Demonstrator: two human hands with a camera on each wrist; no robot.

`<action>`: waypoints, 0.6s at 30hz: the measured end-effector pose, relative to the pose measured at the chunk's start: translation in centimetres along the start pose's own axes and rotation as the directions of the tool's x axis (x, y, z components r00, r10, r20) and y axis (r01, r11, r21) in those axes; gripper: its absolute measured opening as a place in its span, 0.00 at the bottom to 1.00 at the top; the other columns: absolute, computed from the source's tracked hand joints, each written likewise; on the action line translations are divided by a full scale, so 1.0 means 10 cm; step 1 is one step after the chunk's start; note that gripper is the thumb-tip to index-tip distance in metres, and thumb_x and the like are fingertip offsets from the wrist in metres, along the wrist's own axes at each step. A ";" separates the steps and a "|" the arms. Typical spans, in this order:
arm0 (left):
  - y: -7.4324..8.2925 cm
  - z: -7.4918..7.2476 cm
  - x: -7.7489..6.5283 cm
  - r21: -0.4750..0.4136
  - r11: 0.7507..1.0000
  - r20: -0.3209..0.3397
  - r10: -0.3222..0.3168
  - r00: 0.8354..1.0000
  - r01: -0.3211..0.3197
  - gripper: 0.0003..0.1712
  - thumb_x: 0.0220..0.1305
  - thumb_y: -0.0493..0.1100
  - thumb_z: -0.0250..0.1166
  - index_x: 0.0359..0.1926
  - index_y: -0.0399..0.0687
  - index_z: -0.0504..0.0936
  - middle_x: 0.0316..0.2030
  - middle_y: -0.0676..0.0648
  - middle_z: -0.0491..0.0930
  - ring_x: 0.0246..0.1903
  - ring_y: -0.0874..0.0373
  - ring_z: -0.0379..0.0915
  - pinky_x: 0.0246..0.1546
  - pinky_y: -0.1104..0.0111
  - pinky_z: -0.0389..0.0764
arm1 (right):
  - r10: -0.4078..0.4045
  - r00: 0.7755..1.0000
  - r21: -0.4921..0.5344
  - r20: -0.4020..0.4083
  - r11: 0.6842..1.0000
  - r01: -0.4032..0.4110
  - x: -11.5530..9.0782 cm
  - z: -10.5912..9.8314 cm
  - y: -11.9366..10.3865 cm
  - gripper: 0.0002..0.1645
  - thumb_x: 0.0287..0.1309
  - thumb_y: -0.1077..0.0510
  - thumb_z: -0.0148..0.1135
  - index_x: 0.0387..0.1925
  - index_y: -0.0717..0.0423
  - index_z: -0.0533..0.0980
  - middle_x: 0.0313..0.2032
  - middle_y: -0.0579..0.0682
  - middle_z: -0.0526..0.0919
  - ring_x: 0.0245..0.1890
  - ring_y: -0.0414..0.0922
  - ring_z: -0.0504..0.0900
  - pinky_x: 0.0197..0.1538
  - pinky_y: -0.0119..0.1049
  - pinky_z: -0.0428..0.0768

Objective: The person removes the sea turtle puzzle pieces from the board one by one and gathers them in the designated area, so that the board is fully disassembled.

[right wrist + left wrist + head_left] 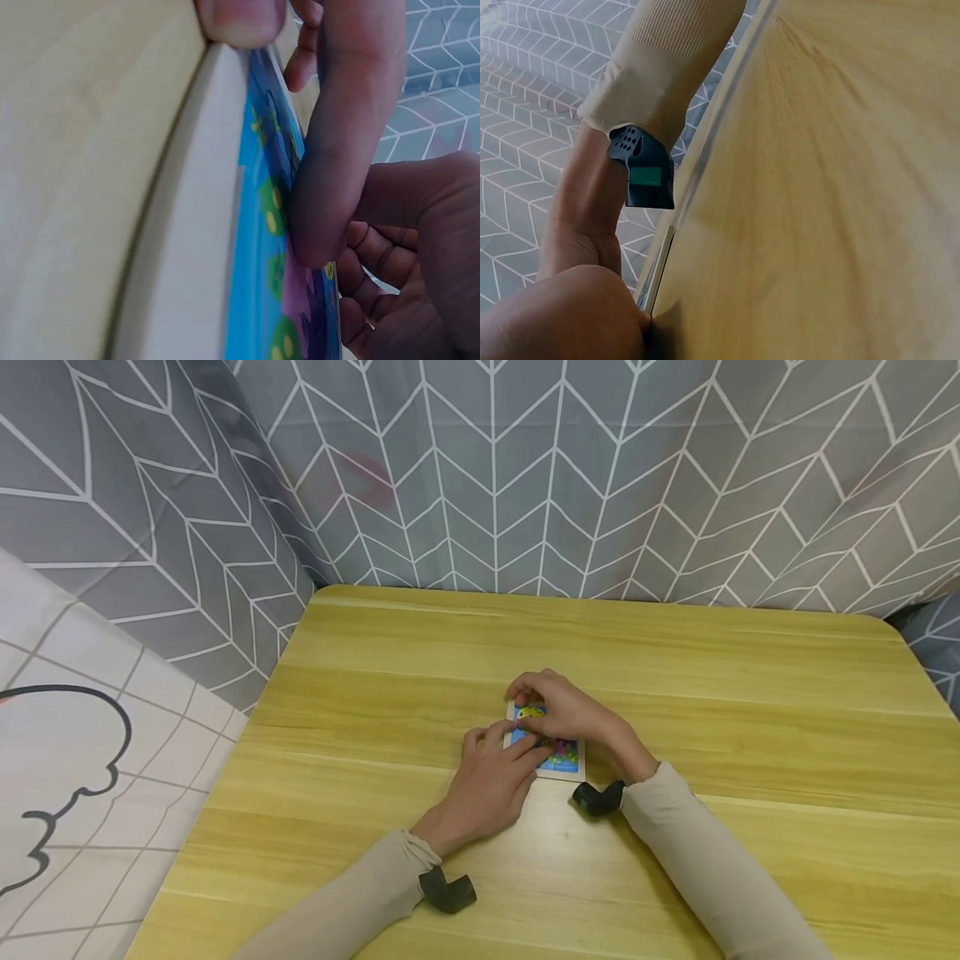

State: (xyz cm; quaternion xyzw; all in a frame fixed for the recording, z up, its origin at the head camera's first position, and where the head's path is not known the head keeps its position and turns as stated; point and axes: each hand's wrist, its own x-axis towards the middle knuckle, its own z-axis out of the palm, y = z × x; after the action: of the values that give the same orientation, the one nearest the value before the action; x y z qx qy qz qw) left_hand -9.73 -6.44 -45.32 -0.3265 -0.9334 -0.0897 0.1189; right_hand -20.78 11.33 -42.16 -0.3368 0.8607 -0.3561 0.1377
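A small jigsaw puzzle (562,760) with a blue, brightly coloured picture and a pale border lies flat on the wooden table. My left hand (491,781) reaches over its near left side, with extended fingers resting on the picture. Bent over the far part of the puzzle is my right hand (573,710), its fingers curled near the far left corner and its thumb over the picture. Up close in the right wrist view, one finger (330,195) touches the puzzle's face beside the curled right hand (427,255). Whether the right hand pinches a piece is hidden.
The wooden table (360,710) extends around both hands. Grey patterned curtains (525,477) hang beyond its far edge, and a white tiled-print cloth (150,752) lies along the left. Black wrist devices (448,891) sit at both beige sleeves.
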 end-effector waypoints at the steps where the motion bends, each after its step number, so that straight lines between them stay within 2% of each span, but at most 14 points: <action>1: 0.00 0.00 0.00 -0.001 1.000 0.003 -0.001 1.000 0.001 0.22 0.78 0.50 0.52 0.67 0.64 0.76 0.65 0.59 0.77 0.69 0.48 0.63 0.57 0.47 0.65 | -0.007 1.000 0.005 0.005 1.000 0.007 0.00 0.00 0.01 0.20 0.59 0.64 0.69 0.53 0.58 0.78 0.43 0.50 0.82 0.47 0.47 0.73 0.56 0.44 0.71; 7: 0.00 0.00 0.01 -0.012 1.000 0.008 -0.004 1.000 0.004 0.22 0.78 0.49 0.52 0.67 0.64 0.77 0.65 0.58 0.77 0.69 0.47 0.63 0.58 0.47 0.65 | -0.028 0.999 0.037 0.019 0.999 0.027 0.01 0.01 0.02 0.20 0.61 0.64 0.66 0.54 0.57 0.75 0.39 0.47 0.80 0.43 0.47 0.66 0.58 0.51 0.55; 11: -0.01 0.01 0.01 -0.034 0.999 -0.009 -0.008 1.000 0.008 0.21 0.76 0.47 0.52 0.65 0.63 0.78 0.63 0.58 0.78 0.68 0.48 0.65 0.58 0.47 0.65 | -0.035 0.999 0.026 0.010 0.999 0.035 0.01 0.01 0.02 0.26 0.60 0.64 0.66 0.60 0.57 0.72 0.43 0.49 0.80 0.44 0.48 0.66 0.57 0.50 0.55; 18: 0.00 0.01 0.01 -0.099 0.994 -0.005 -0.035 0.999 0.034 0.25 0.67 0.41 0.52 0.61 0.62 0.80 0.61 0.58 0.79 0.70 0.48 0.64 0.60 0.47 0.63 | -0.086 0.996 -0.060 0.016 0.994 0.087 0.02 0.00 0.04 0.29 0.57 0.65 0.61 0.62 0.54 0.73 0.42 0.50 0.81 0.41 0.47 0.68 0.51 0.45 0.61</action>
State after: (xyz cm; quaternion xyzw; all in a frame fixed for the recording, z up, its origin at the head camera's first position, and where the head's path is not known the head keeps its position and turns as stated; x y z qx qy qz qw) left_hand -9.87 -6.36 -45.33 -0.3154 -0.9330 -0.1390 0.1039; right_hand -21.14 11.39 -42.40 -0.3802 0.8548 -0.3332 0.1175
